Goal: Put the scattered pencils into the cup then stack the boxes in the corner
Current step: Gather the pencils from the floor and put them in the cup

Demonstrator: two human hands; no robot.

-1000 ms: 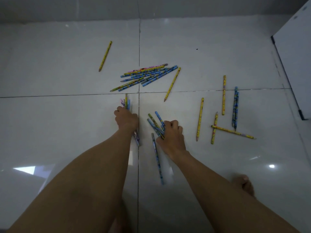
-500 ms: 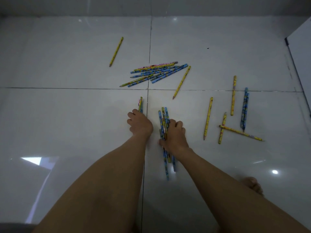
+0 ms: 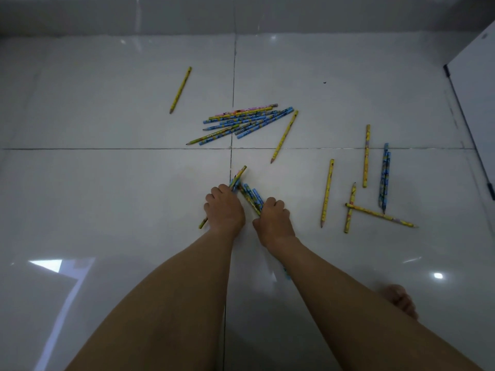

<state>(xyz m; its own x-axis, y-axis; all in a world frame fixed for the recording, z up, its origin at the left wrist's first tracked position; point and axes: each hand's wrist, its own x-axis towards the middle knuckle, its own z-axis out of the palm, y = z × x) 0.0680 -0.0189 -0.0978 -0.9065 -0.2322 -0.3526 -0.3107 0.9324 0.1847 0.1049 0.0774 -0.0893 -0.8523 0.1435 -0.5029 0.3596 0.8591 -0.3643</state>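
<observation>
Yellow and blue pencils lie scattered on a glossy white tiled floor. My left hand (image 3: 224,210) is closed around a few pencils (image 3: 237,175) that stick out above and below the fist. My right hand (image 3: 273,219) grips a small bundle of blue and yellow pencils (image 3: 251,197), tips slanting up to the left, close to my left hand. A pile of several pencils (image 3: 245,121) lies further away at the middle. A lone yellow pencil (image 3: 180,89) lies far left. Several more pencils (image 3: 367,183) lie to the right. No cup or boxes are in view.
A wall base (image 3: 241,17) runs along the far edge of the floor. A white door or panel (image 3: 479,103) stands at the right edge. My bare foot (image 3: 400,301) rests on the tile at lower right.
Both hands have closed into fists on their pencils and come nearer each other. The right hand's bundle has swung from pointing straight ahead to slanting left; the left hand's pencils now tilt right.
</observation>
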